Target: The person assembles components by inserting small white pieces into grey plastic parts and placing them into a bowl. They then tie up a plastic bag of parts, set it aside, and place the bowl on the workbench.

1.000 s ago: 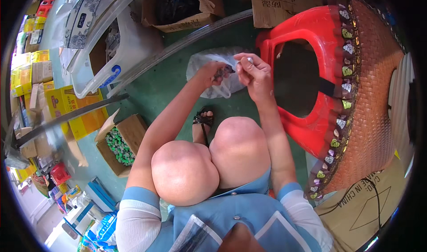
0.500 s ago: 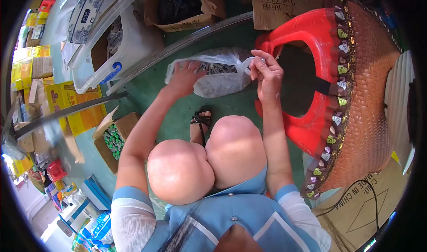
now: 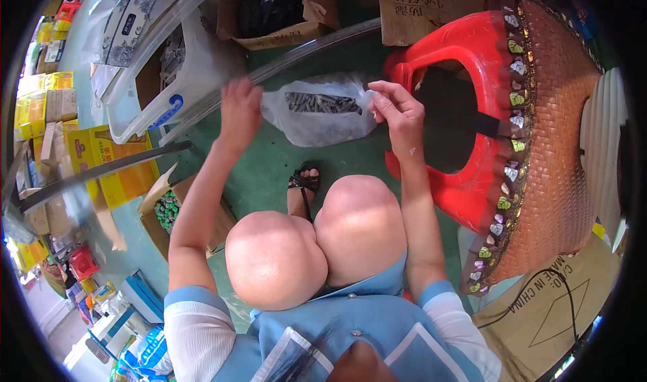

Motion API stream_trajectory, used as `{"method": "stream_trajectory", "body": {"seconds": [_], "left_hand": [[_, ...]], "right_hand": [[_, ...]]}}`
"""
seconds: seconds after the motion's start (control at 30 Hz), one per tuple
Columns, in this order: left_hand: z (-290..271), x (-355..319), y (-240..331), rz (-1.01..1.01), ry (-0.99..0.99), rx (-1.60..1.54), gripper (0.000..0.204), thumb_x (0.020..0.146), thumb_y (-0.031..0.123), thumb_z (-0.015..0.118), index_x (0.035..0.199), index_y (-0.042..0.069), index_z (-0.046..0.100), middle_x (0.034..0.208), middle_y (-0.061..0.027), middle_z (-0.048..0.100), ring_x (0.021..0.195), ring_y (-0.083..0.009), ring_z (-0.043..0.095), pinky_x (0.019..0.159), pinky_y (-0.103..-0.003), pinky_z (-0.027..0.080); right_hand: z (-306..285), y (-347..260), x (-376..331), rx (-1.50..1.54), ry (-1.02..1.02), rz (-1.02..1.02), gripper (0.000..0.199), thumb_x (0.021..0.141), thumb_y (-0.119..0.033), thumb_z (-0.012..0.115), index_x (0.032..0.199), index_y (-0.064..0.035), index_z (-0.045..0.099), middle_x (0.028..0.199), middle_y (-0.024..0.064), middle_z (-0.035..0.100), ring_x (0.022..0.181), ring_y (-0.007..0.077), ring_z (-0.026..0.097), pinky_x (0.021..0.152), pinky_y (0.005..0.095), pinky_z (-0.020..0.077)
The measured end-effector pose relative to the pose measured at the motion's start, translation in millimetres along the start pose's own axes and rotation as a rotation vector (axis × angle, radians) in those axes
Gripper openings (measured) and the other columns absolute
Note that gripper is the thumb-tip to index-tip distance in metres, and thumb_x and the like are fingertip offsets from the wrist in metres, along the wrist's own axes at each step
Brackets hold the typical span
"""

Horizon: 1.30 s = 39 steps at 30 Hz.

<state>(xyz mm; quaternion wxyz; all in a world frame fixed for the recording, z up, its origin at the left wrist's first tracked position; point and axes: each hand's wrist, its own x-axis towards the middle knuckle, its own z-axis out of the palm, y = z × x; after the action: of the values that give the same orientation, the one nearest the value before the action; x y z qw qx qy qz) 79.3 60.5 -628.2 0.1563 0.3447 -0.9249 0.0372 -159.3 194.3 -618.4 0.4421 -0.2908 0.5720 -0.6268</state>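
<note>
A clear plastic bag [image 3: 317, 127] stands on the green floor in front of my feet, its mouth drawn wide. Through the opening, many small dark grey stick-like pieces [image 3: 323, 104] show inside. My left hand [image 3: 241, 114], a little blurred, is closed at the bag's left edge, which is pulled out toward it. On the opposite side, my right hand [image 3: 400, 109] pinches the bag's right edge between thumb and fingers.
A red plastic stool [image 3: 482, 58] and a woven brown basket [image 3: 563, 133] stand at my right. To the left are a clear plastic bin [image 3: 125, 116], a metal rail [image 3: 290, 60] and a carton of green-wrapped pieces [image 3: 168, 210]. Another open carton [image 3: 290, 37] stands beyond the rail.
My left hand has come out of the bag's mouth and moved left to its edge. The opening is wider and shows more of the dark pieces. My right hand keeps its pinch.
</note>
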Motion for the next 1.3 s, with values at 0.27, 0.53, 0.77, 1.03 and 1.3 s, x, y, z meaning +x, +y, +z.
{"method": "stream_trajectory", "body": {"seconds": [0.27,0.53,0.77,1.03,1.3], "left_hand": [[-34.1,32.3,54.2,-0.134,-0.047,-0.726,0.022,0.06,-0.004,0.062,0.08,0.003,0.056,0.076,-0.0079,0.052,0.065,-0.0198,0.052,0.054,-0.025,0.041],[32.7,13.9,65.9,-0.321,-0.292,-1.303,0.071,0.051,0.01,0.074,0.114,0.007,0.042,0.109,-0.0085,0.05,0.104,-0.019,0.048,0.081,-0.029,0.041],[101.6,-7.4,97.1,-0.482,-0.074,-1.092,0.033,0.066,0.015,0.06,0.097,0.007,0.051,0.087,-0.0113,0.054,0.083,-0.0208,0.053,0.077,-0.032,0.041],[58.0,23.1,66.8,-0.276,-0.379,-0.582,0.029,0.081,0.032,0.051,0.092,0.006,0.059,0.078,-0.0106,0.06,0.069,-0.0282,0.056,0.066,-0.032,0.043],[51.6,38.3,48.5,-0.651,-0.792,-1.462,0.041,0.083,0.042,0.048,0.095,0.005,0.059,0.071,-0.001,0.055,0.066,-0.0092,0.049,0.064,-0.022,0.038]], "right_hand": [[54.3,19.5,28.0,-0.48,-0.426,-0.151,0.046,0.066,-0.012,0.062,0.11,-0.0082,0.051,0.066,0.0052,0.053,0.057,0.0127,0.045,0.058,0.0258,0.0418],[57.3,24.3,38.7,-0.371,-0.345,-0.161,0.014,0.078,-0.008,0.049,0.086,-0.0022,0.059,0.063,0.0071,0.057,0.055,0.01,0.052,0.05,0.0225,0.04],[70.6,9.1,33.3,0.272,-0.489,0.564,0.016,0.085,-0.011,0.038,0.087,-0.0018,0.051,0.06,0.0079,0.055,0.035,0.0094,0.045,0.034,0.0202,0.0355],[8.0,70.7,52.1,-0.299,-0.02,0.16,0.016,0.078,-0.008,0.052,0.09,-0.0016,0.06,0.07,0.0019,0.059,0.062,0.0074,0.054,0.055,0.0195,0.0417],[-1.9,88.9,47.2,0.565,-0.043,0.288,0.019,0.077,-0.006,0.052,0.095,-0.0039,0.058,0.085,0.005,0.059,0.072,0.0102,0.055,0.063,0.0213,0.0432]]}}
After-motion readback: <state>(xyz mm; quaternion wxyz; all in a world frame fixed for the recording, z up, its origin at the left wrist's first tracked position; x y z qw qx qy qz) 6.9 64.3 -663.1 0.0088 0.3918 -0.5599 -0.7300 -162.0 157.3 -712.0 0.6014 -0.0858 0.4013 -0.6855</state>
